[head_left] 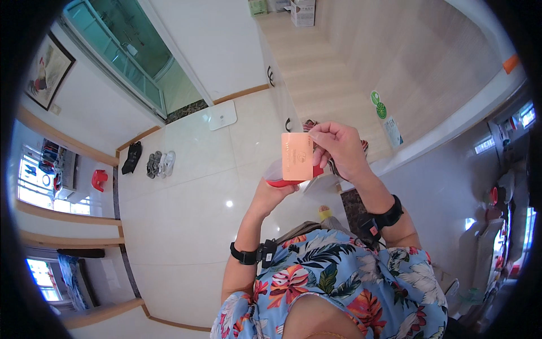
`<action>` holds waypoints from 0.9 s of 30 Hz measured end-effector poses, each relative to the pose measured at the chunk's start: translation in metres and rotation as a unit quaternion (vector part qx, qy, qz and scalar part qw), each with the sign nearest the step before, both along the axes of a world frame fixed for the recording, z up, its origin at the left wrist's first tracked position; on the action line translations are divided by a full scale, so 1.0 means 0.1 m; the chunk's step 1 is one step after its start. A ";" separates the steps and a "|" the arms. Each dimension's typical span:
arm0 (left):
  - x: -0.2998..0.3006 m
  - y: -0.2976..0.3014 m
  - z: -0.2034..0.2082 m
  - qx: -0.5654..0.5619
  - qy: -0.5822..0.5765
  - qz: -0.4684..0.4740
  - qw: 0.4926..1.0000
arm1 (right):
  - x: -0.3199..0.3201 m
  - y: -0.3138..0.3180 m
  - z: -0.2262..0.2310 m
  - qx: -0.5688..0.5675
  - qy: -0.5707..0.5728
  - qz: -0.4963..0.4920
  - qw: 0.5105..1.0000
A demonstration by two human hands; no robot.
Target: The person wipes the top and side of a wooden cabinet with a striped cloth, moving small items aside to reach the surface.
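Note:
A flat orange-pink card (296, 161) with rounded corners and small print is held up in front of me. The thumb and fingers of my right hand (343, 151) pinch it by its upper right side. Behind and below the card, my left hand (271, 196) is closed around a red item (280, 183) with a pale, see-through part at its left. The card covers most of that red item, so I cannot tell its kind. Striped cloth-like material (364, 148) shows behind my right hand.
A pale wooden cabinet (316, 62) with dark handles runs along the right, with small boxes (303, 13) at its far end. Shoes (161, 164) and a white bathroom scale (223, 115) are on the tiled floor (192, 220). A glass door (113, 51) stands at the far left.

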State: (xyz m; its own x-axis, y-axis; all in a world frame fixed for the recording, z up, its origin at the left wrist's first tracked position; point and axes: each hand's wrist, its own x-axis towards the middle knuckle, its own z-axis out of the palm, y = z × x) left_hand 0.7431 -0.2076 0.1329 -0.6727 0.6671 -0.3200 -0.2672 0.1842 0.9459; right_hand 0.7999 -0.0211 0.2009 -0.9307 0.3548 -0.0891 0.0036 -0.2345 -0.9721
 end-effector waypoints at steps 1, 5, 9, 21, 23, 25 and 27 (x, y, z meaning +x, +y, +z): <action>0.01 -0.01 -0.01 -0.002 0.005 -0.002 1.000 | 0.01 0.01 0.04 0.031 0.002 0.023 0.999; 0.09 -0.07 0.10 0.016 0.005 -0.008 1.000 | 0.03 0.02 0.26 0.089 -0.015 0.084 0.992; 0.13 -0.10 0.20 0.019 0.025 -0.020 0.999 | 0.02 0.03 0.39 0.110 -0.011 0.100 0.989; 0.23 -0.18 0.19 0.009 0.079 -0.041 0.996 | -0.06 0.04 0.61 0.157 -0.040 0.194 0.968; 0.24 -0.16 0.19 -0.004 0.095 -0.040 0.995 | -0.08 0.07 0.60 0.180 -0.035 0.214 0.959; 0.26 -0.18 0.19 0.005 0.090 -0.041 0.995 | -0.10 0.06 0.63 0.198 -0.034 0.231 0.952; 0.25 -0.20 0.17 0.008 0.069 -0.048 0.996 | -0.12 0.04 0.67 0.218 -0.032 0.247 0.944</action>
